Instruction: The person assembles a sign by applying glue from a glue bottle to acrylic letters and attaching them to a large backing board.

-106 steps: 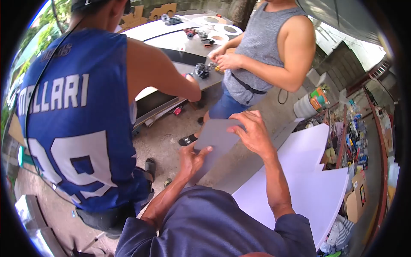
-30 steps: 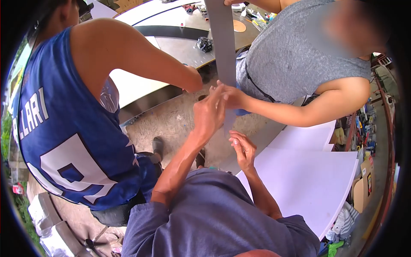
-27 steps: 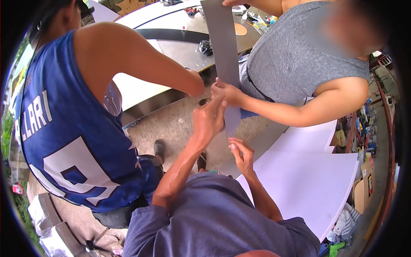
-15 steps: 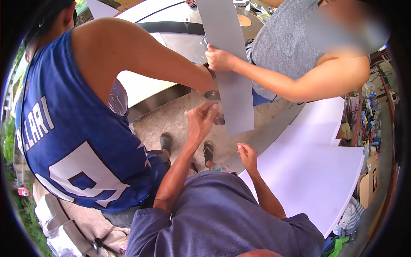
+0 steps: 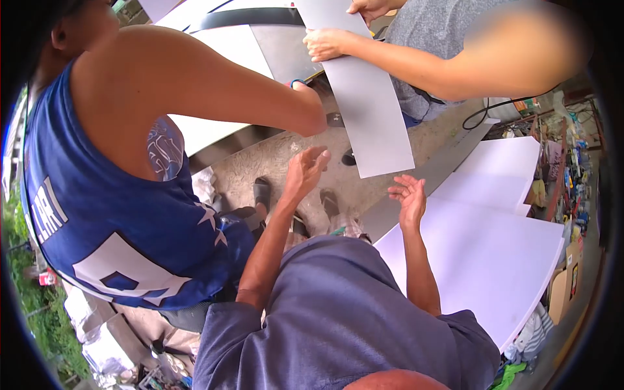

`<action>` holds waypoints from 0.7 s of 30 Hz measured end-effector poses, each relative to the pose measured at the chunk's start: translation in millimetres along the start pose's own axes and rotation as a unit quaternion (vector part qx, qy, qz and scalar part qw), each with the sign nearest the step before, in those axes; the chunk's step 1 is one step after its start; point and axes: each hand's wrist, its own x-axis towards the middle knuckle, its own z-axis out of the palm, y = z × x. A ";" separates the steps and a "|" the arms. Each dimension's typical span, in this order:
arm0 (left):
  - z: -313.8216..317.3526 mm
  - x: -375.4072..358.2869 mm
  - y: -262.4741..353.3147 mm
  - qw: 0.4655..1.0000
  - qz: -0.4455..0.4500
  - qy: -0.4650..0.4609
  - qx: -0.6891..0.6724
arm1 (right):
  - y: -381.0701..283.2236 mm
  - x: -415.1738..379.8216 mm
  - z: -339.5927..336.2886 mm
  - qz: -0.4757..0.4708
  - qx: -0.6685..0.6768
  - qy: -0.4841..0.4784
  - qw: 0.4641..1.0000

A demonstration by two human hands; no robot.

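Note:
My left hand [image 5: 304,172] is raised in front of my body, fingers loosely stretched and nothing in it. My right hand [image 5: 409,200] is open with the palm up and fingers slightly curled, just below the lower end of a long light-grey sheet strip [image 5: 367,114]. A small gap seems to separate that hand from the strip. At the far side, a co-worker in a grey shirt grips the strip with one hand [image 5: 327,44]; that person's other hand [image 5: 370,9] is near its upper part.
A co-worker in a blue jersey [image 5: 123,195] stands close on my left, one arm reaching forward. Large white sheets [image 5: 474,260] lie to my right. Ahead is a table with a white sheet [image 5: 227,62]. A black cable [image 5: 481,117] loops at right; shelves of clutter stand beyond.
The strip's lower end has swung right and slightly up. My right hand has moved up and right and opened. The blue-jersey person's arm has shifted; the grey-shirt person's second hand has come into view.

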 end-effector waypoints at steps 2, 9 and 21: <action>-3.8 -4.4 -11.0 0.998 -0.050 -0.036 -0.034 | 3.5 19.4 -1.6 0.014 0.045 -0.037 0.998; -6.0 -28.4 -82.5 0.949 -0.217 0.012 -0.227 | -6.0 65.3 9.4 0.076 0.056 -0.151 0.984; -1.7 -55.0 -144.3 0.784 -0.241 0.248 -0.516 | -0.8 130.1 57.8 0.134 -0.025 -0.261 0.956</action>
